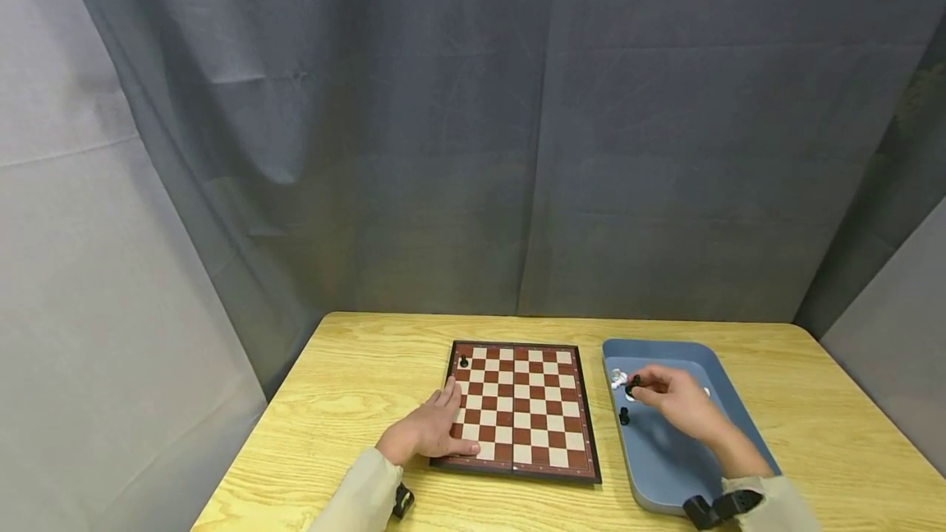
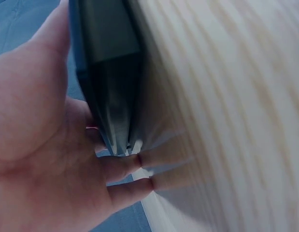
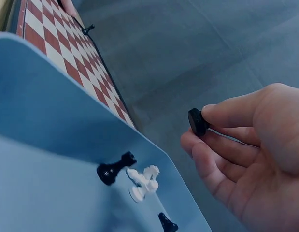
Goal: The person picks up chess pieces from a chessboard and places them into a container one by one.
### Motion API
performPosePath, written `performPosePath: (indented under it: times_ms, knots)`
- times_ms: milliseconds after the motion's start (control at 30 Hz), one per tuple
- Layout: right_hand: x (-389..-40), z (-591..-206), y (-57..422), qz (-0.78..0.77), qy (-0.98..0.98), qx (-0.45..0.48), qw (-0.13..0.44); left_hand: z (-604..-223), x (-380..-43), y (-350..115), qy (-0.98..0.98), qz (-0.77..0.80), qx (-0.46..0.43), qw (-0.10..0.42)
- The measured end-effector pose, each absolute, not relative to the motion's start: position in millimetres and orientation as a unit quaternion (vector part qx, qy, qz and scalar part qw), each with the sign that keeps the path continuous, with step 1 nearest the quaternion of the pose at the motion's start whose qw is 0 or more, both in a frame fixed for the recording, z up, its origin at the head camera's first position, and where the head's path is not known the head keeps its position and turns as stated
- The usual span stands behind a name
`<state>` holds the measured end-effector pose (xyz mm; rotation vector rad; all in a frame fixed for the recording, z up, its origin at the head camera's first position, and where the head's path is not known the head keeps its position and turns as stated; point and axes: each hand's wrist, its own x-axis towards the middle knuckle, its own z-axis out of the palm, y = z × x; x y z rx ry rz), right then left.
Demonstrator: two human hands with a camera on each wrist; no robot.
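A red-and-white chessboard (image 1: 513,413) with a dark rim lies on the table. My left hand (image 1: 431,425) rests along its left edge, fingers extended and thumb on the board's near corner. In the left wrist view, fingertips of the left hand (image 2: 57,140) touch the wood beside the board's dark side (image 2: 108,82). One black chess piece (image 1: 464,361) stands at the far-left corner of the board. Above the blue tray (image 1: 668,466), my right hand (image 1: 680,402) pinches a black chess piece (image 3: 198,122) between thumb and fingers, its round base showing; the top is hidden.
Inside the tray lie a black rook (image 3: 114,168), a cluster of white chess pieces (image 3: 143,183) and another black piece (image 3: 167,222). A small white piece (image 1: 707,392) shows beyond the right hand. Grey curtains (image 1: 532,146) hang behind the wooden table (image 1: 369,384).
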<state>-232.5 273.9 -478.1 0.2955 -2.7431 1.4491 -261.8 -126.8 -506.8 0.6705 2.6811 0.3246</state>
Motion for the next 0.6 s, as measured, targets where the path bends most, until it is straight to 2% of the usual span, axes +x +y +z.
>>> performPosePath:
  times_ms: [233, 600]
  knots:
    - [-230.6, -481.9, 288.8, 0.467, -0.881, 0.079, -0.003, -507.4, -261.6, -126.7, 0.949, 0.116, 0.232, 0.182]
    - [-229.0, -485.6, 299.5, 0.413, -0.909, 0.046, 0.003, -508.3, -262.3, -127.1, 0.949, 0.112, 0.235, 0.179]
